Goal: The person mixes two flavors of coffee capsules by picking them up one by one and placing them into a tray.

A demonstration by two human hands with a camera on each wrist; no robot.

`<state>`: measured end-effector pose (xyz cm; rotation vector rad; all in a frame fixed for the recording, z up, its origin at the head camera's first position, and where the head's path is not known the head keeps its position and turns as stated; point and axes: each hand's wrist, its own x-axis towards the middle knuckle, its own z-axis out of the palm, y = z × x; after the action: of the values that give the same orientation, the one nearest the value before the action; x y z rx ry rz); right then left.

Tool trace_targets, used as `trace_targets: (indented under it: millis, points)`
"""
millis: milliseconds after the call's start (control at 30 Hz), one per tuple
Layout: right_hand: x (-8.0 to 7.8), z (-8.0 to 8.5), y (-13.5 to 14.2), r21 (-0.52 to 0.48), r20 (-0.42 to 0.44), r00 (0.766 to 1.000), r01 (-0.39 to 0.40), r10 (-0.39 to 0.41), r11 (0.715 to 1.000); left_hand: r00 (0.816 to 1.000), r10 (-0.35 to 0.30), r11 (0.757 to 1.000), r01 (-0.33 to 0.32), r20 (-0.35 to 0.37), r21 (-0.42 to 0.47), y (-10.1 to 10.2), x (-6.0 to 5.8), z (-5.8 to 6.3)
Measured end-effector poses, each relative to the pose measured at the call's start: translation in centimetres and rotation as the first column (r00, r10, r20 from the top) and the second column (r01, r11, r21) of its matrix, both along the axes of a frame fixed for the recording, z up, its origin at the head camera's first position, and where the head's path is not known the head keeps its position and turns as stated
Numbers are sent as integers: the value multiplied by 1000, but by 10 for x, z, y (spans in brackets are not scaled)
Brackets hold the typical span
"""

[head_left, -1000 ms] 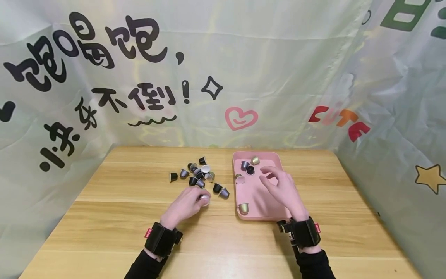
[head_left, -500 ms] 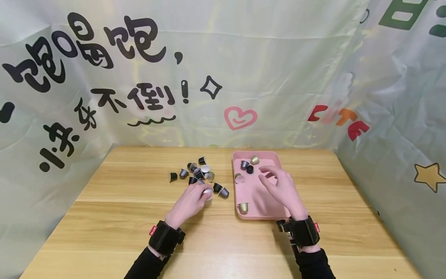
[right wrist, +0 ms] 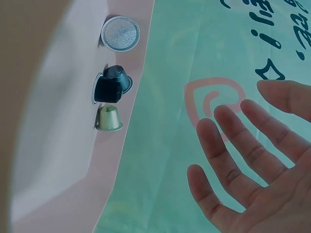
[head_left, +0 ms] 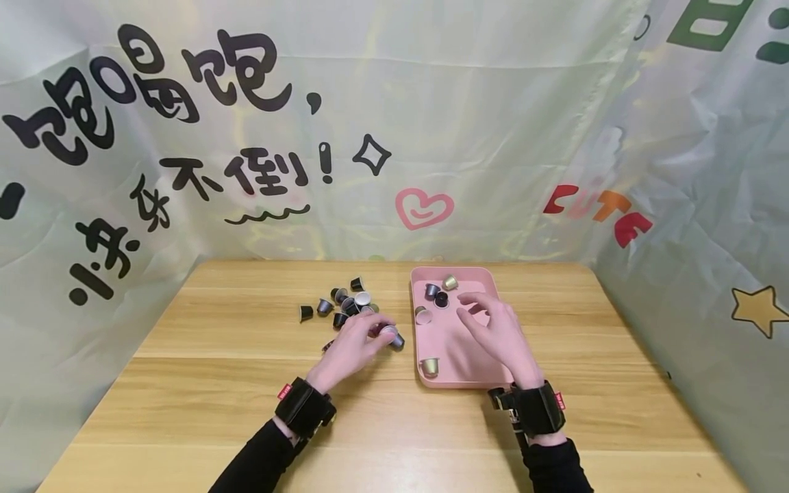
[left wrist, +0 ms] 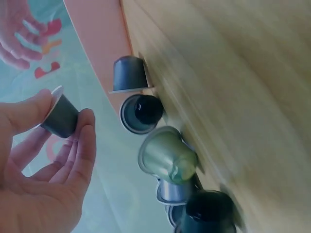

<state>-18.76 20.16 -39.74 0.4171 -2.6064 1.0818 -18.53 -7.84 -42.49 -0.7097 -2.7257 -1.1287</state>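
My left hand [head_left: 350,344] pinches a dark capsule [left wrist: 63,118], thumb near the rim; right hand [head_left: 498,333] hangs loose over the pink tray [head_left: 459,373]. Probably light, slick, dentable, so I'd favor the stiffer rim.

My L sleeve [head_left: 253,457] & R sleeve [head_left: 557,468] are plain blk, fairly snug, both ending short of the cuffs. I've got 1 wide blk cuff per arm: L cuff [head_left: 301,408] & R cuff [head_left: 540,409], boxy w/ slightly shiny faces. Each has 1 small red tag on its outer edge, L tag [head_left: 284,391] & R tag [head_left: 559,400], any marks too tiny to read. Inner side, 1 compact blk mount apiece: L mount [head_left: 327,415] & R mount [head_left: 504,398], the latter w/ a silvery bit [head_left: 514,415] below. Thin dk strip [head_left: 522,442] under that; cable or strap, can't tell. My L hand [head_left: 353,347] & R hand [head_left: 498,330] are bare, w/ slim fingers [right wrist: 209,138], rounded tips.
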Motion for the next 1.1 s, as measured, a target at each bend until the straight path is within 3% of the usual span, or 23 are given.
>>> trace_targets:
  millis: [167, 633, 800, 900, 1100]
  points:
    - [0, 1, 0, -3, -1, 1000, 6, -6, 1000, 998, -45, 999, 45, -33, -17, 10, -6, 2]
    - [-1, 1, 1, 4, -19, 1000, -5, 5, 1000, 984, -176, 981, 177, 19, -76, 44, -20, 2]
    - [-1, 1, 2, 3, -22, 1000, -6, 6, 1000, 983, -175, 982, 177, 49, -61, 55, -21, -3]
    - [-1, 0, 3, 6, -20, 1000, -7, 7, 1000, 985, -160, 987, 161, 72, -10, 58, -19, -5]
    - [1, 1, 4, 2, -17, 1000, -4, 4, 1000, 993, -69, 996, 62, 93, 71, 51, -10, -6]
